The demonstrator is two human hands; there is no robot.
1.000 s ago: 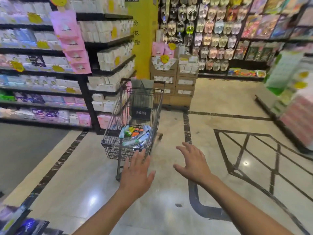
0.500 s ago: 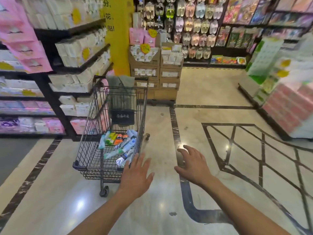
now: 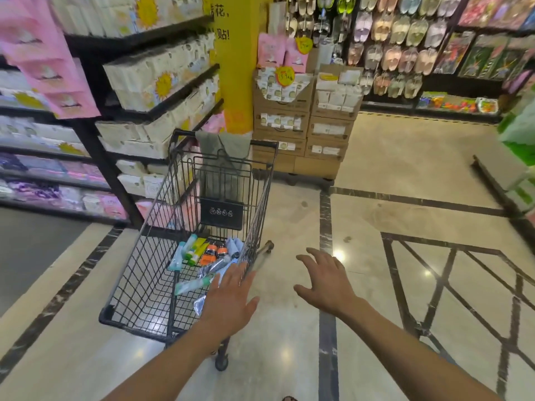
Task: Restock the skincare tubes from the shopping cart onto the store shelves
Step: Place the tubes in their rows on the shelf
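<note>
The left hand [image 3: 231,302] is held flat with the fingers straight and close together, and nothing is gripped by it. Its fingertips are seen over the right rim of the shopping cart [image 3: 144,270]; whether the rim is touched cannot be told. The right hand [image 3: 325,282] is spread open above the floor [image 3: 405,169], just beside the cart, and nothing is held in it.

The skincare tubes [image 3: 207,253] are lying in a loose heap on the bottom of the cart, some of them hidden under the left hand. A grey cloth [image 3: 223,146] is draped over the far end of the cart. The store shelves [image 3: 95,151] are placed at the left of the cart, filled with pale packs. Behind the cart a yellow pillar [image 3: 237,82] and stacked cardboard boxes [image 3: 330,131] are seen, and slippers [image 3: 405,53] are hung on the back wall.
</note>
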